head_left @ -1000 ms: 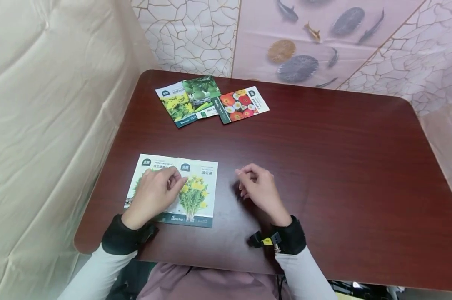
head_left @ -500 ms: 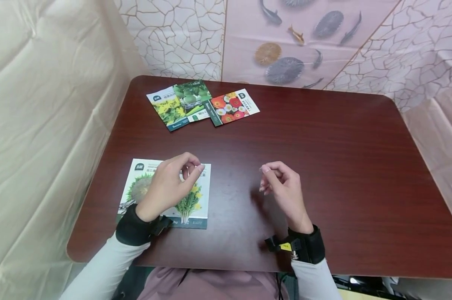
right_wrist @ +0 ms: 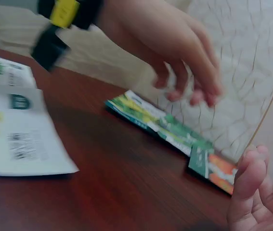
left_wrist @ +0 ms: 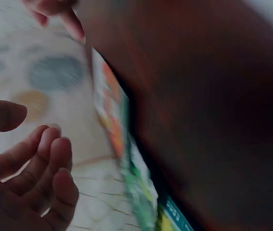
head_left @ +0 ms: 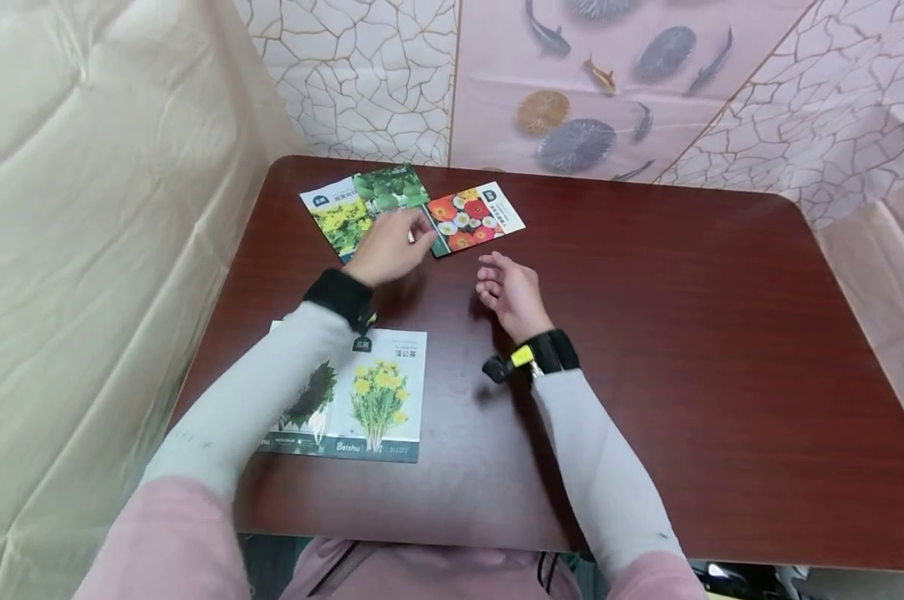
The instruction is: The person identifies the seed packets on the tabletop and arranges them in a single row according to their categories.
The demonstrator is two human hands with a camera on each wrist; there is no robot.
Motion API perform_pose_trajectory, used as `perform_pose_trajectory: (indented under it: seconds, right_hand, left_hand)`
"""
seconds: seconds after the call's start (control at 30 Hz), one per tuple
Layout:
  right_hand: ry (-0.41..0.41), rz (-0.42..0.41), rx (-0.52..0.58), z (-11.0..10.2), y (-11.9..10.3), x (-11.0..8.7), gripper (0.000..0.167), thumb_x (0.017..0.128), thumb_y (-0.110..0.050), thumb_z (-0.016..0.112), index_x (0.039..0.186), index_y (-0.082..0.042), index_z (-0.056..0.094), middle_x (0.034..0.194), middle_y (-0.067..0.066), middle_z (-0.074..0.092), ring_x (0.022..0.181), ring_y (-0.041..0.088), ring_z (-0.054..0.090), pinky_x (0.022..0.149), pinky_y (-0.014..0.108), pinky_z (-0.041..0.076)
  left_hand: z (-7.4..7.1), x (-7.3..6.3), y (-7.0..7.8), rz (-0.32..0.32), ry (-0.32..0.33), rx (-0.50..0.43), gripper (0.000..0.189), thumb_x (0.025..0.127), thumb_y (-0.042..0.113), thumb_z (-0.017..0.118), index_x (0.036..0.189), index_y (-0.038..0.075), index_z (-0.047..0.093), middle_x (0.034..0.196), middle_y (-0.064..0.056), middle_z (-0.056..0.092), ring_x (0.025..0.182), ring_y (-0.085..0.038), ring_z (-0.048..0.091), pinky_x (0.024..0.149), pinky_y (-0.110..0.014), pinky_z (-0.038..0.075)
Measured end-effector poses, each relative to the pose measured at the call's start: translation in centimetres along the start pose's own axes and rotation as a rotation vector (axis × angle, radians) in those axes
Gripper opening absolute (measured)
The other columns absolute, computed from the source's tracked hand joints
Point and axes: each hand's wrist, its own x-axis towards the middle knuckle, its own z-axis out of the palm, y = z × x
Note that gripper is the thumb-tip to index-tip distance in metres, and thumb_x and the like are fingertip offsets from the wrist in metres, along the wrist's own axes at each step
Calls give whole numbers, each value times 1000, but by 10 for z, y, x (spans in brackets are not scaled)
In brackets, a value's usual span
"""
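Head view. Table (head_left: 684, 375), 1: dark red-brown, wood-grained, corners rounded. Curtain (head_left: 107, 250), 1: cream, creased, along the left. Backdrop (head_left: 347, 75), 1: crackle-patterned, with a pink panel (head_left: 489, 75) printed with fish and round shapes. Left hand (head_left: 393, 246), 1: above the far packet group, fingers loosely bent, grasping nothing. Right hand (head_left: 513, 293), 1: nearer the person, beside that group and apart from it, fingers loosely bent, grasping nothing. Far group, 3 items lying askew in a row: yellow packet (head_left: 339, 218), its near end partly covered by the left hand; green packet (head_left: 390, 187), in the middle, its lower part also covered; red packet (head_left: 472, 218), at the right. Near group, 2 items side by side: dandelion packet (head_left: 380, 400), lettered "Beishu" at its foot; leaf packet (head_left: 312, 408), largely hidden under the left sleeve (head_left: 264, 383). Wristbands, black, 1 per wrist.

Left wrist view. Left hand at lower left, thumb apart from the curved fingers, released. Red, green and yellow packets in a blurred line alongside. Fingers of the right hand at the top.

Right wrist view. Right hand at lower right, fingers curved, released. Left hand raised clear of the far group, a gap showing beneath. Dandelion packet at left, leaf packet behind it.
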Motion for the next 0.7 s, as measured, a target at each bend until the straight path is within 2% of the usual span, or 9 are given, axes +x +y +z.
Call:
perform_pose_trajectory:
  seconds: [0.1,0.17,0.23,0.3,0.4,0.5,0.6,0.7]
  right_hand:
    - [82,71,71,12,-4,25,35,103,-26,45,122,2,53,72,2,60,56,13,54,56,22,47]
    - [122,86,96,20,-4,35,31,103,-25,45,117,2,54,74,3,61,57,13,55,57,22,48]
    - [157,89,113,26,-3,41,28,103,-22,44,112,1,56,75,4,61,58,14,55,58,22,48]
    - [183,86,121,30,-2,43,26,102,-20,44,109,1,58,74,4,62,57,14,56,58,21,48]
    - [198,90,128,37,-2,45,24,101,-18,44,109,0,58,73,4,63,57,14,58,58,22,49]
    - [192,96,128,39,-3,50,27,101,-19,46,118,0,57,74,4,63,55,13,57,58,22,49]
    - [193,94,124,35,-4,55,31,101,-19,47,124,1,56,75,3,62,54,12,56,57,21,50]
    - [196,75,125,30,-6,58,25,101,-17,47,114,2,57,72,3,59,52,11,55,55,21,49]
  left_hand:
    - [9,46,-10,-79,-38,49,25,98,26,52,110,8,65,98,-8,64,91,-22,58,80,-36,46]
    - [14,71,-16,-128,-70,87,28,99,25,49,115,7,65,107,-10,65,97,-24,58,85,-38,46]
    - [21,90,-23,-181,-114,134,31,100,26,46,116,7,64,113,-12,63,102,-25,57,87,-38,45]
    - [27,103,-30,-223,-143,172,30,100,26,46,114,7,64,116,-12,63,103,-26,58,88,-39,45]
    - [30,114,-40,-286,-143,193,27,99,26,48,108,8,65,115,-11,64,103,-26,59,87,-39,46]
    - [28,117,-45,-312,-112,172,24,98,26,50,105,9,66,114,-10,65,104,-26,59,90,-40,47]
    - [26,118,-41,-315,-105,150,24,98,26,50,103,7,65,112,-11,65,104,-26,59,91,-40,47]
    - [27,117,-36,-302,-89,130,23,98,25,50,103,6,63,111,-11,65,105,-27,59,94,-39,46]
